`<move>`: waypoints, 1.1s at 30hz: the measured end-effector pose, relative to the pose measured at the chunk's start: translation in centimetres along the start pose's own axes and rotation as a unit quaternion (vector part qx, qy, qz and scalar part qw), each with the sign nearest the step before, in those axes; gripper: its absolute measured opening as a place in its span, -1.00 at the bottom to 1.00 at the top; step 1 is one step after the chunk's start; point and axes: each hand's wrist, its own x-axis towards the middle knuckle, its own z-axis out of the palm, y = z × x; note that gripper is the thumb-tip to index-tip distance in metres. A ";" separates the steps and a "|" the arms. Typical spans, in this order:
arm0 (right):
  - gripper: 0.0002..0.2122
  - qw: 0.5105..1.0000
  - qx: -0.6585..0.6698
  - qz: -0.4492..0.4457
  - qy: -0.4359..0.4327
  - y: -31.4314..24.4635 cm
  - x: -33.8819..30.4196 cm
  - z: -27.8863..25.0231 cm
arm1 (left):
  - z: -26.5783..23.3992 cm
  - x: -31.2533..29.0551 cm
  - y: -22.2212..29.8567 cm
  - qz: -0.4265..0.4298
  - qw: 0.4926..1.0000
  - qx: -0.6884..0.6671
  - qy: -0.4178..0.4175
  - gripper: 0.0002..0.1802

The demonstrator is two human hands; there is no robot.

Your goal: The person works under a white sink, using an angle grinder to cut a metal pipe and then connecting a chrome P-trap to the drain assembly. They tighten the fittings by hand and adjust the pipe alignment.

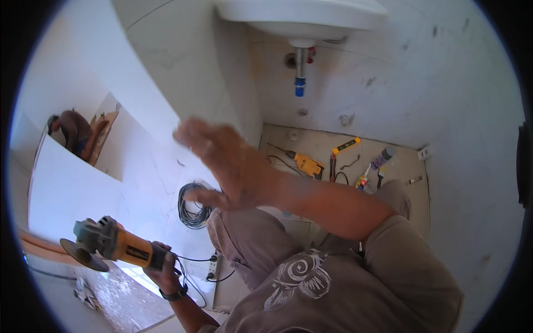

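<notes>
Head view, looking down in a tiled bathroom corner: the left hand [165, 272] is wrapped tight round the rear handle of a yellow grinder [108, 244], low at the left of the picture. The grinder points left, its disc [83, 255] at the far end, hanging over the floor beside a white tile panel [72, 188]. A black cord [194, 277] trails off the grinder's tail.

The right hand [222, 161] is up in the middle of the frame, open, fingers spread, gripping nothing. It reaches across toward the big white tile [150, 94] leaning up the left wall; whether the fingertips touch it I cannot tell, the hand is blurred.

Below that hand, a coil of black cable [191, 205] lies on the floor against the tile, and a white power strip [212, 269] sits near the person's knee.

Over at the back, under the basin [300, 19] and its drain pipe [300, 69], tools are scattered on the floor: a yellow drill [305, 164], a small yellow level [346, 146], pliers [332, 167], a sealant tube [383, 158]. All well apart from both hands.

Far left, another person [72, 133] crouches, bent over.
</notes>
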 end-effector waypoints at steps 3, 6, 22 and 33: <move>-0.10 0.950 0.124 0.174 -0.227 -3.4 -6.1 -3.2 | 3.5 -2.9 4.6 -0.019 0.993 0.020 -0.115 -0.46; -0.04 0.887 0.342 0.242 -0.191 -4.3 -9.8 -5.3 | 8.5 -2.6 8.6 -0.077 0.969 0.058 -0.229 -0.47; -0.59 0.608 0.423 0.570 0.356 4.9 -21.9 -10.7 | 35.6 -3.8 4.4 -0.136 0.787 0.038 -0.600 -0.42; -0.50 0.533 0.537 0.494 0.429 6.6 -24.9 -13.3 | 39.8 -3.2 1.8 -0.371 0.706 -0.092 -0.596 -0.51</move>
